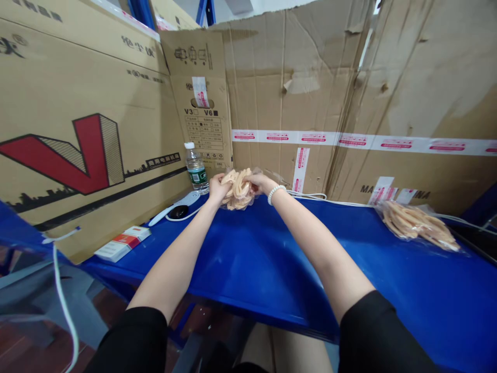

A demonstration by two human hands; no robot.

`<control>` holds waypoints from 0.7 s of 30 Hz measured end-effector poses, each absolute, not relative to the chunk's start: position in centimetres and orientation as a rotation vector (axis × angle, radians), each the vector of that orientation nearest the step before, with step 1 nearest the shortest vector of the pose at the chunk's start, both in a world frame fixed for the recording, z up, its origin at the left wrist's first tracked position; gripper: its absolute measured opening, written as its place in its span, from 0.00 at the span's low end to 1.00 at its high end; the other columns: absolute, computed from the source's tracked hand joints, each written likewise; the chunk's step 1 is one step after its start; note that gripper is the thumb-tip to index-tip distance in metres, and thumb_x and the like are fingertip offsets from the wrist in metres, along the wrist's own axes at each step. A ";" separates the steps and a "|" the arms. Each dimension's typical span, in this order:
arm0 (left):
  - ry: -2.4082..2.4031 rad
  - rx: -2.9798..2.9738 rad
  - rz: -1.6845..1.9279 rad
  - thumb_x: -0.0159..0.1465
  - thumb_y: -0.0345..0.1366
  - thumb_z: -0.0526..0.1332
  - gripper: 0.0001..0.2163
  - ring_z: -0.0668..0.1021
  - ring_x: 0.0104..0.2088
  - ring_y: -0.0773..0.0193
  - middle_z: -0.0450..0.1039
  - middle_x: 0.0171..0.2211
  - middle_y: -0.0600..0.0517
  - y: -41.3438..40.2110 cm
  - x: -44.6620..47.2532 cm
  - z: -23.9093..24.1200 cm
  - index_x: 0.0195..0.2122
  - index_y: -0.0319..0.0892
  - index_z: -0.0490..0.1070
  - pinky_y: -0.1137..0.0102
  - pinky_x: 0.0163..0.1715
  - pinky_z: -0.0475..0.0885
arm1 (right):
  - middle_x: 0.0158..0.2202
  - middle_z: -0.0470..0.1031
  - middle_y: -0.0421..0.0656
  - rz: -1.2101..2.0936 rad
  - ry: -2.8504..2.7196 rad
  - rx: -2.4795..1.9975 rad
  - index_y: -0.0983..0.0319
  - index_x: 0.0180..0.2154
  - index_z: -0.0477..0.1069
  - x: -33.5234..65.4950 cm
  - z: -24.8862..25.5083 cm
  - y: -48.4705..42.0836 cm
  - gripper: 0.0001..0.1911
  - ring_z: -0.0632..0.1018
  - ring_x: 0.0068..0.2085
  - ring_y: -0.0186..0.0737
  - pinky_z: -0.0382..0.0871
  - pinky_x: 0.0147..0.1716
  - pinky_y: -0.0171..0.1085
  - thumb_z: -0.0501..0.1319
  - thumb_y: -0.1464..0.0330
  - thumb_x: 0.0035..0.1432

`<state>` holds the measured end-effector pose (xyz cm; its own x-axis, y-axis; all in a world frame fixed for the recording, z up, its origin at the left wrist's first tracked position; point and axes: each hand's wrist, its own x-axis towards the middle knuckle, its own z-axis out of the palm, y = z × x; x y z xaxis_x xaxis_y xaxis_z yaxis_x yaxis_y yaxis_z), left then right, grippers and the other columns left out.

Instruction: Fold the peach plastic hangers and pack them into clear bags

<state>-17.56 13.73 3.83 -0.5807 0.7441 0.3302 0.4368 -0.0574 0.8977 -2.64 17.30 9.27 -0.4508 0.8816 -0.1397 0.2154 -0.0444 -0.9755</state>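
Observation:
Both my hands are at the back of the blue table, on a bundle of beige cord-like strips (pixel 237 191) in clear plastic. My left hand (pixel 218 187) grips its left side, thumb on top. My right hand (pixel 259 182), with a white beaded bracelet at the wrist, has its fingers closed on the upper right of the bundle. The fingertips are partly hidden in the plastic. A similar bag of beige strips (pixel 419 225) lies apart at the far right.
A water bottle (pixel 196 173) stands just left of my left hand. Near it lie a black oval object (pixel 178 212), a white cable and a white-and-red small box (pixel 123 243). Cardboard panels (pixel 279 93) wall the back and left of the blue table (pixel 256 259).

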 end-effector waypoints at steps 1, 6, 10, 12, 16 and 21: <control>1.901 1.268 1.744 0.67 0.32 0.63 0.18 0.78 0.52 0.54 0.73 0.55 0.42 13.6 -16.9 4.3 0.58 0.37 0.68 0.56 0.52 0.76 | 0.53 0.74 0.48 1.522 -1.678 -1.161 0.63 0.55 0.70 -1.9 9.5 16.9 0.18 0.78 0.47 0.44 0.77 0.45 0.47 0.62 0.62 0.67; 1.522 1.375 1.884 0.57 0.24 0.60 0.29 0.75 0.59 0.54 0.71 0.61 0.41 11.6 -12.7 6.3 0.61 0.35 0.64 0.66 0.56 0.73 | 0.40 0.78 0.41 1.395 -1.679 -1.010 0.60 0.49 0.69 5.5 10.4 13.8 0.14 0.78 0.33 0.33 0.76 0.28 0.31 0.65 0.73 0.62; 1.197 1.569 1.709 0.48 0.29 0.68 0.26 0.81 0.50 0.49 0.80 0.49 0.45 9.2 -8.7 6.4 0.51 0.36 0.73 0.61 0.50 0.78 | 0.45 0.80 0.43 1.369 -1.696 -0.918 0.58 0.50 0.70 13.8 9.5 10.5 0.22 0.82 0.40 0.40 0.81 0.34 0.37 0.70 0.75 0.54; 1.088 1.631 1.644 0.45 0.31 0.71 0.28 0.81 0.50 0.49 0.80 0.47 0.46 8.1 -6.7 5.8 0.49 0.38 0.73 0.60 0.51 0.77 | 0.46 0.80 0.45 1.329 -1.718 -0.915 0.59 0.50 0.71 17.5 8.3 9.2 0.25 0.83 0.42 0.44 0.81 0.37 0.40 0.73 0.72 0.50; 0.908 2.150 1.569 0.55 0.31 0.66 0.21 0.80 0.47 0.54 0.77 0.46 0.46 6.0 -3.6 4.3 0.52 0.42 0.71 0.61 0.49 0.76 | 0.42 0.82 0.44 1.065 -1.744 -0.967 0.59 0.41 0.77 22.0 5.6 7.8 0.18 0.82 0.45 0.47 0.78 0.48 0.45 0.73 0.68 0.46; 0.743 3.023 1.351 0.60 0.21 0.53 0.18 0.78 0.40 0.57 0.74 0.39 0.46 4.0 -1.6 2.6 0.48 0.41 0.71 0.66 0.39 0.75 | 0.44 0.83 0.45 0.982 -1.681 -0.986 0.59 0.39 0.79 23.4 2.6 8.0 0.16 0.81 0.48 0.48 0.71 0.55 0.46 0.71 0.68 0.45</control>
<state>-1.60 3.98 2.58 0.5937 0.2850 0.7525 0.4832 -0.8741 -0.0502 23.43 8.02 2.60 -0.2531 0.9163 0.3105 0.1795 0.3598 -0.9156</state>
